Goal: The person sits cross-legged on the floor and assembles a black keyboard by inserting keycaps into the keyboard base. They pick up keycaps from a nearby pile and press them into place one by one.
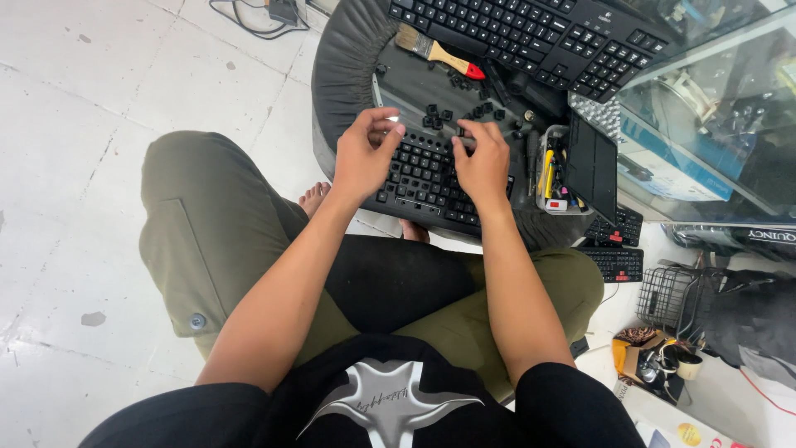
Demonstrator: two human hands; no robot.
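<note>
A black keyboard (423,178) with some keycaps removed lies on a dark padded stool (348,58) in front of my knees. My left hand (365,153) rests on its upper left corner, fingers curled over the top row with a small pale piece at the fingertips. On the keyboard's upper middle sits my right hand (481,162), its fingers bent down onto the keys. Several loose black keycaps (439,112) lie scattered just beyond both hands.
A brush (435,51) with wooden handle and red tip and a second black keyboard (539,37) lie farther back. A tool holder (551,178) and dark panel (593,162) stand right. More keyboards (613,261), a wire basket (667,294), a glass case (713,108) and cables (265,17) surround.
</note>
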